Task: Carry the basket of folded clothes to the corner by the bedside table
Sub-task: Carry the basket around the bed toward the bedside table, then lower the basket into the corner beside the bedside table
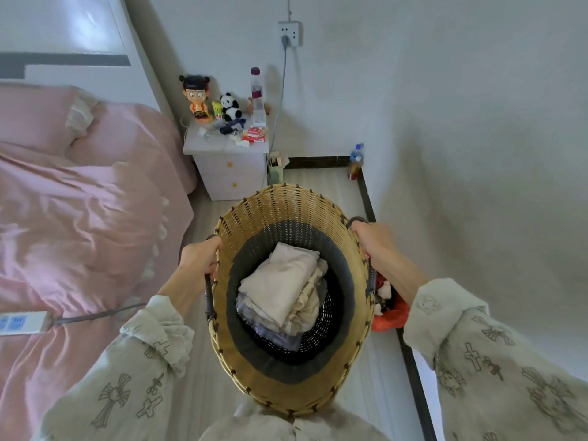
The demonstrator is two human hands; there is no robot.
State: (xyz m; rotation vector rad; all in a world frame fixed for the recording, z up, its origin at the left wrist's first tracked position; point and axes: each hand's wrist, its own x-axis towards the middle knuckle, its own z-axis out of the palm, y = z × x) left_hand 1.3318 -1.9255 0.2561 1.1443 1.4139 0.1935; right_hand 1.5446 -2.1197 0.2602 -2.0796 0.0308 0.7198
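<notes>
A tall woven basket (286,205), tan with a dark grey band inside, hangs in front of me above the floor. Folded pale clothes (283,288) lie in its bottom. My left hand (200,259) is closed around the dark handle on the basket's left side. On the opposite side my right hand (372,240) grips the other handle. The white bedside table (229,173) with two drawers stands just beyond the basket, against the wall. The room corner (359,167) is to the right of it.
A bed with pink bedding (79,202) fills the left side, with a power strip (22,323) on it. Toys and a bottle (256,87) crowd the tabletop. A drink bottle (356,160) stands in the corner. A red bag (389,316) lies by the right wall.
</notes>
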